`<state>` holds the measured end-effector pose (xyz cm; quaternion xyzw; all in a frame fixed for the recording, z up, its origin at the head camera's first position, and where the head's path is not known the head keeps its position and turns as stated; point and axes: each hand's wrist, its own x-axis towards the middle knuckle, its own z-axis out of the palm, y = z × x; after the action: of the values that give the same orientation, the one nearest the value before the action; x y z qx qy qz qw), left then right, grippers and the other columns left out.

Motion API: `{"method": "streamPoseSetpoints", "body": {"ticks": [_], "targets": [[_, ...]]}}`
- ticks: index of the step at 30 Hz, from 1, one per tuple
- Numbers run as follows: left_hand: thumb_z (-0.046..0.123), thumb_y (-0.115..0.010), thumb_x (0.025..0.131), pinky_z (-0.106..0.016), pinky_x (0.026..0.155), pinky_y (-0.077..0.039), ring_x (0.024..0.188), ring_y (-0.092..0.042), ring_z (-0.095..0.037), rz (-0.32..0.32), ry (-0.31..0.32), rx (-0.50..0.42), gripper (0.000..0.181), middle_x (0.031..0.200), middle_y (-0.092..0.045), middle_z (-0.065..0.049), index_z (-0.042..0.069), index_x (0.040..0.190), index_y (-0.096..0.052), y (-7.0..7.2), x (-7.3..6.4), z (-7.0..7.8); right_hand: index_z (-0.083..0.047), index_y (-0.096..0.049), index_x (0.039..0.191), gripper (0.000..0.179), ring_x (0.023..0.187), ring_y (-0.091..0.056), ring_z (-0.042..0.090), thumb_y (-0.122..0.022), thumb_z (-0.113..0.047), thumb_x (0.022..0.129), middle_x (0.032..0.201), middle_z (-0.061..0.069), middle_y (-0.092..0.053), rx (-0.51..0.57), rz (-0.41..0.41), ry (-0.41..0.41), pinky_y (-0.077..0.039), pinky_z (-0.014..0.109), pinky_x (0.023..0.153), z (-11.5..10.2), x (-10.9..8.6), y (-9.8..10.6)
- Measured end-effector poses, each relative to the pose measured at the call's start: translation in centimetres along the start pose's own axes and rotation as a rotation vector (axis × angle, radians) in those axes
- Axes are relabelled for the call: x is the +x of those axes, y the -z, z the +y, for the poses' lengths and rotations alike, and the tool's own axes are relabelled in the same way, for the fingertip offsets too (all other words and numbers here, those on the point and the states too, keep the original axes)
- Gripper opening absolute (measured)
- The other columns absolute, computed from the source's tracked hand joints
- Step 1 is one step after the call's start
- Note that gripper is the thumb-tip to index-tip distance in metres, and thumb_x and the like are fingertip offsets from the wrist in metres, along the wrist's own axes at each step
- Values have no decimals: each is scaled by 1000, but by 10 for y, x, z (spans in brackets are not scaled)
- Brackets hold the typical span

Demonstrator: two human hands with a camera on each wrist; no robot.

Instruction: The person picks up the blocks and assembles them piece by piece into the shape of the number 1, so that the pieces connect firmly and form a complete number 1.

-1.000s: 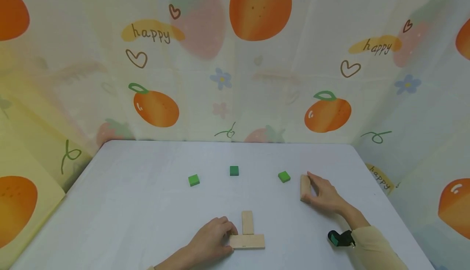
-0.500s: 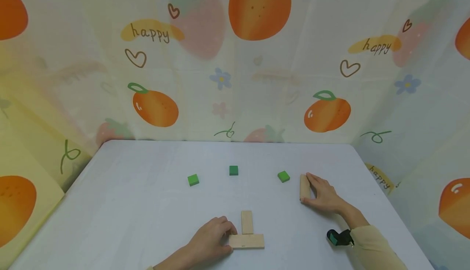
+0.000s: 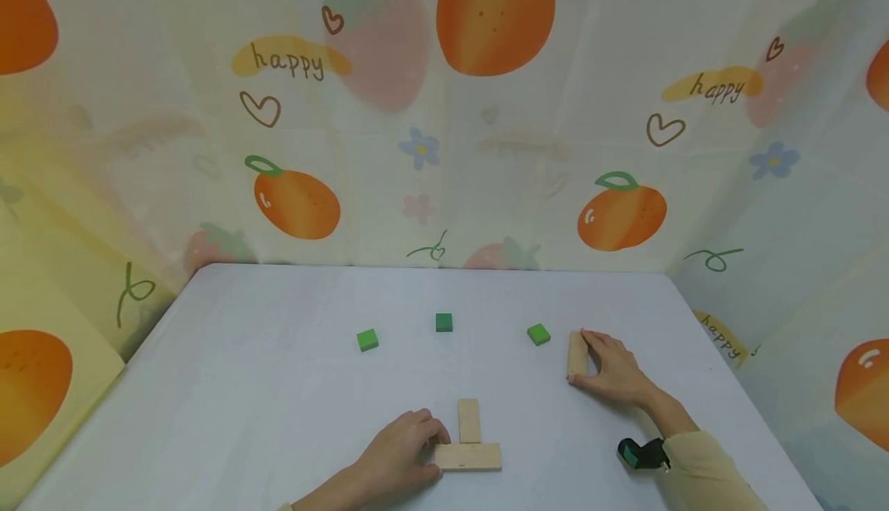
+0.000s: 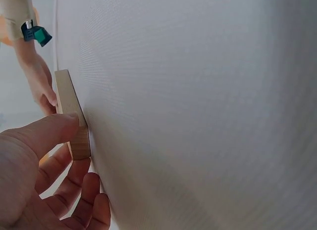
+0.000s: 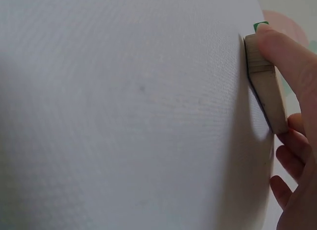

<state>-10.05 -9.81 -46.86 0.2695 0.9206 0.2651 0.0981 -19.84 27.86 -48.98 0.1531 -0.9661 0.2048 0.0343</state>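
Near the front of the table, my left hand (image 3: 403, 453) pinches the left end of a flat wooden block (image 3: 472, 457) that lies crosswise. In the left wrist view the thumb presses on one side of this block (image 4: 69, 96), with fingertips at its end. A second wooden block (image 3: 468, 420) stands off its far side, pointing away from me, so the two form an upside-down T. Over on the right, my right hand (image 3: 614, 372) grips a third wooden block (image 3: 578, 355) by its two ends, thumb at the near end. That block (image 5: 267, 91) rests on the table in the right wrist view.
Three green blocks lie in a loose row farther back: a left one (image 3: 367, 340), a darker middle one (image 3: 444, 323) and a right one (image 3: 538, 334) close to the right hand's block. A patterned curtain (image 3: 486, 148) hangs behind the white table (image 3: 243, 372).
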Motion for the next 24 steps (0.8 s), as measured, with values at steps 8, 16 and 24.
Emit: {"method": "streamPoseSetpoints", "body": {"ticks": [8,16,24], "targets": [[21,-77,69,-19,67,-43,74,-42,1,-3,7,-1,28,82,-51,16,20,94,-64,0,1,0,6,-37,135,87,119,-38,44,-72,-44,72,131,28,-43,35,-8,-36,-30,61,93,0,0,1],[21,-77,69,-20,68,-42,75,-41,1,3,1,-2,28,82,-51,16,20,94,-64,0,0,0,6,-38,134,87,119,-37,43,-73,-43,72,130,27,-43,58,-11,-42,-33,58,94,-6,1,6],[19,-77,69,-19,67,-42,75,-41,1,11,-11,-14,28,82,-51,14,19,93,-64,2,-2,3,5,-39,133,88,118,-36,42,-76,-44,69,130,26,-43,83,6,-14,-33,59,93,-16,5,11]]}}
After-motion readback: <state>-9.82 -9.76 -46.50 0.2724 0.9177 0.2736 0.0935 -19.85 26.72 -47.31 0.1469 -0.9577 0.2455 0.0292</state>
